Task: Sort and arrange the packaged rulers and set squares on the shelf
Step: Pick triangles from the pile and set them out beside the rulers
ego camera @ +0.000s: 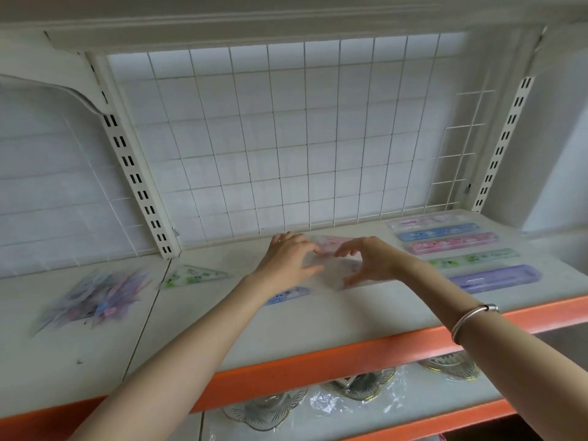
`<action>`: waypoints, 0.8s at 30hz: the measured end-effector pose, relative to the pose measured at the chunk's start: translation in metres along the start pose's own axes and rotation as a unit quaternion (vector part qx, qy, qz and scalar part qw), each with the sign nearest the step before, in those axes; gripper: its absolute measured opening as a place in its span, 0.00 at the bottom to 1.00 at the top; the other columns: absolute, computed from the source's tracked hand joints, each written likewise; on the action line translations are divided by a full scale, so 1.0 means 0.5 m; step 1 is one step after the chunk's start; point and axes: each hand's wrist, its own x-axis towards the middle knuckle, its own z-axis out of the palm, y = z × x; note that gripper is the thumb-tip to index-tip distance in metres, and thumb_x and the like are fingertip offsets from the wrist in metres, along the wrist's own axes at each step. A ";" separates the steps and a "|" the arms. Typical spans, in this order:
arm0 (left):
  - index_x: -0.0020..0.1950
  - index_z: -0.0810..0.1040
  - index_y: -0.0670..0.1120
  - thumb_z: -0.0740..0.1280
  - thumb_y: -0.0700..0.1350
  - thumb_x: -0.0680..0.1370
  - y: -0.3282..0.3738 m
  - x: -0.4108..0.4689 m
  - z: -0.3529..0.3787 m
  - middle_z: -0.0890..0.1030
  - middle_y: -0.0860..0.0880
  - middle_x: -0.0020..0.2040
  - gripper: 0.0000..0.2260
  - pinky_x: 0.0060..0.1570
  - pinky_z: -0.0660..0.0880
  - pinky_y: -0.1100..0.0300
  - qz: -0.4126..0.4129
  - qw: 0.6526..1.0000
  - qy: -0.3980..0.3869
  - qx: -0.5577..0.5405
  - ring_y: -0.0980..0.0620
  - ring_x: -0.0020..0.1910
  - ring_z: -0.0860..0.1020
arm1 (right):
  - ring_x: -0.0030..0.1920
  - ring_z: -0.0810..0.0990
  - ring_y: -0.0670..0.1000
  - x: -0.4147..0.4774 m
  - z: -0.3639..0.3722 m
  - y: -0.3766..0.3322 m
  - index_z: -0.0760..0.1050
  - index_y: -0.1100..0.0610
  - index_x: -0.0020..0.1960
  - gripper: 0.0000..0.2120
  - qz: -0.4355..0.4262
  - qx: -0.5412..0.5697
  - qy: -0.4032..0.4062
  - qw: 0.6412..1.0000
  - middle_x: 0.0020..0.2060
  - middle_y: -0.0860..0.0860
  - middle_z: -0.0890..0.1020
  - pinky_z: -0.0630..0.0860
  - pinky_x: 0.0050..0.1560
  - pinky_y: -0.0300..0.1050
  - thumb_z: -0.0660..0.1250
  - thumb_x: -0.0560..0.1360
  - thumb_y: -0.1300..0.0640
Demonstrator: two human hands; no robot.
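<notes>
The person is reaching both arms over the shelf (318,316) and working on two packaged set squares lying between the hands. The left hand (288,259) is lying spread with lightly bent fingers, its fingertips touching the near corner of the pink set square (332,245). The right hand (370,261) is arching over the pale lilac set square (351,276), thumb tip resting on it. Whether that hand is actually pinching the packet, I cannot tell.

A blue set square (288,296) is peeking out just under the left wrist, and a green set square (194,275) is sitting further out to the left of that hand. Beyond it an unsorted pile (95,297) is waiting. To the right of the right hand, five packaged rulers (451,243) are already lying in a parallel row.

The step looks like squaring up the set squares into their own group. To do it well, the hands should be sliding the packets flat instead of lifting them, since the film is probably slippery. They should be matching long edges and keeping the group clear of the ruler row.
</notes>
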 end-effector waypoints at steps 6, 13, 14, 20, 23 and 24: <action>0.72 0.67 0.44 0.72 0.57 0.72 0.094 0.063 0.039 0.67 0.46 0.72 0.33 0.68 0.62 0.57 0.008 0.992 -0.112 -0.050 0.48 0.71 0.64 | 0.63 0.73 0.51 -0.027 -0.030 0.058 0.67 0.56 0.71 0.38 0.035 -0.072 -0.060 0.995 0.65 0.51 0.75 0.68 0.60 0.40 0.78 0.65 0.53; 0.64 0.72 0.39 0.73 0.55 0.72 0.132 0.120 0.053 0.74 0.41 0.64 0.28 0.58 0.71 0.53 -0.048 0.975 -0.217 -0.002 0.44 0.61 0.73 | 0.53 0.79 0.53 -0.026 -0.040 0.077 0.79 0.60 0.58 0.21 0.058 -0.091 -0.053 0.993 0.53 0.55 0.82 0.76 0.52 0.43 0.76 0.65 0.58; 0.64 0.72 0.39 0.73 0.55 0.71 0.134 0.126 0.051 0.75 0.42 0.63 0.28 0.57 0.72 0.54 -0.056 0.971 -0.233 -0.005 0.44 0.60 0.74 | 0.51 0.80 0.53 -0.021 -0.039 0.076 0.80 0.60 0.56 0.20 0.062 -0.097 -0.055 0.992 0.51 0.55 0.83 0.77 0.51 0.44 0.76 0.65 0.58; 0.67 0.70 0.43 0.77 0.55 0.67 0.138 0.145 0.041 0.74 0.47 0.64 0.34 0.57 0.72 0.57 -0.098 0.955 -0.277 -0.027 0.47 0.60 0.74 | 0.51 0.80 0.55 -0.005 -0.036 0.059 0.78 0.62 0.56 0.22 0.109 -0.105 -0.089 0.985 0.51 0.56 0.81 0.75 0.44 0.43 0.75 0.64 0.58; 0.66 0.69 0.43 0.77 0.54 0.67 0.141 0.146 0.048 0.72 0.45 0.66 0.33 0.53 0.73 0.56 -0.102 0.956 -0.275 -0.017 0.46 0.59 0.73 | 0.40 0.77 0.51 -0.011 -0.030 0.058 0.77 0.61 0.50 0.14 0.106 -0.094 -0.109 0.984 0.43 0.54 0.77 0.69 0.34 0.39 0.73 0.66 0.57; 0.67 0.68 0.43 0.77 0.53 0.67 0.143 0.144 0.050 0.69 0.43 0.68 0.33 0.51 0.72 0.56 -0.105 0.956 -0.273 -0.019 0.45 0.60 0.73 | 0.34 0.73 0.49 -0.013 -0.025 0.058 0.75 0.60 0.45 0.10 0.101 -0.087 -0.108 0.985 0.39 0.53 0.75 0.66 0.30 0.38 0.72 0.67 0.58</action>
